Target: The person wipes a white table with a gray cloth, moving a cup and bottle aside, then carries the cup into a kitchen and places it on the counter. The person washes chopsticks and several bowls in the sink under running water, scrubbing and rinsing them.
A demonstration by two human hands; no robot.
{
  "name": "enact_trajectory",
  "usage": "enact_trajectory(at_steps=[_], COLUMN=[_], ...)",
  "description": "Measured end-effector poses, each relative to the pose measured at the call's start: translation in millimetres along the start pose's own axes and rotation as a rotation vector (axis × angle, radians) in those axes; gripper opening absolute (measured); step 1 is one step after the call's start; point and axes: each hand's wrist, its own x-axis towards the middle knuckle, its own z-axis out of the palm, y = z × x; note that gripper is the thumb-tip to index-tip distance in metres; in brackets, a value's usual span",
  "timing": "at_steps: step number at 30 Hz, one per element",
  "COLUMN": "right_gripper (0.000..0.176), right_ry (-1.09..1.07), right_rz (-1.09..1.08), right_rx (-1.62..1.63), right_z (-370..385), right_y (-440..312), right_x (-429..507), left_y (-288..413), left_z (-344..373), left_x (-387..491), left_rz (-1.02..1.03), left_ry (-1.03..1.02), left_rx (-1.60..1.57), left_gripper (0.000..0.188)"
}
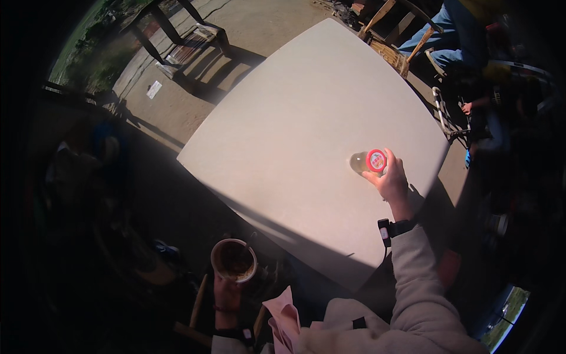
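In my right hand (391,177) is a clear jar (359,163) with a red-rimmed lid (376,160), held near the right side of a pale tabletop (300,115). The lid bears a printed picture and writing. Whether the jar's base touches the table cannot be told. My left hand (227,292), in shadow beyond the table's near left edge, grips a light-rimmed cup (234,261). Brown contents lie inside it, and the handle of a utensil (252,239) sticks out over its rim. Dark bands with small devices are on both my wrists.
A wooden chair (194,44) stands past the table's far left edge, and another (398,44) at the far right beside a seated person in jeans (455,40). A metal-framed chair (442,110) and another person's hand (467,108) are at the right. Pink cloth (283,318) hangs before me.
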Motion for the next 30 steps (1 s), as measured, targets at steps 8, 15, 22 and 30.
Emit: enact_trajectory(at_steps=[8,15,22,30], right_gripper=[0.041,0.046,0.045,0.047], right_ry=[-0.35,0.282,0.018,-0.741], right_rz=[0.353,-0.263,-0.422,-0.944], right_rx=[0.802,0.391,0.161,0.683], right_z=[32,123,195,134], right_y=[-47,-88,-127,-119], right_x=[-86,103,56,-162], left_y=[3,0,-7,10], left_z=[4,-8,-21,-9], left_x=[5,8,7,-8], left_rz=[0.014,0.016,0.114,0.087], left_ry=[0.033,0.058,0.011,-0.046], left_rx=[0.0,0.015,0.239,0.012], left_gripper=[0.064,0.062,0.061,0.063])
